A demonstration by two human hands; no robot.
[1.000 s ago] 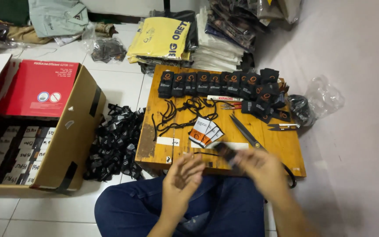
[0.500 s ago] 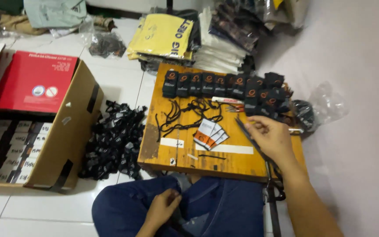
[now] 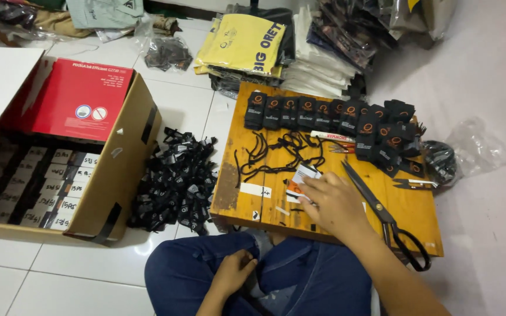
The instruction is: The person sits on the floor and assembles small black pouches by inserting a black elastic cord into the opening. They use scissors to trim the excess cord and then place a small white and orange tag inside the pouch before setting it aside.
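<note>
My right hand (image 3: 332, 202) lies over a small stack of white and orange cards (image 3: 298, 180) on a low wooden board (image 3: 238, 152), fingers stretched flat on them. Long black scissors (image 3: 382, 213) lie just right of that hand. Loose black cords (image 3: 282, 149) lie beyond the cards, and behind them runs a row of several black folded tags (image 3: 317, 111) with orange marks. My left hand (image 3: 235, 272) rests on my blue-jeaned lap below the board's near edge, its fingers curled downward and its palm hidden.
An open cardboard box (image 3: 127, 164) of labelled packets stands at the left, with a red box (image 3: 80, 99) leaning in it. A heap of black labels (image 3: 177, 181) lies on the tiles between box and board. Small snips (image 3: 414, 184), a clear plastic bag (image 3: 475, 149) and yellow packed bags (image 3: 247, 44) lie around.
My right hand moved from the scissors at the board's right side leftward onto the cards. My left hand dropped from in front of me down to my lap.
</note>
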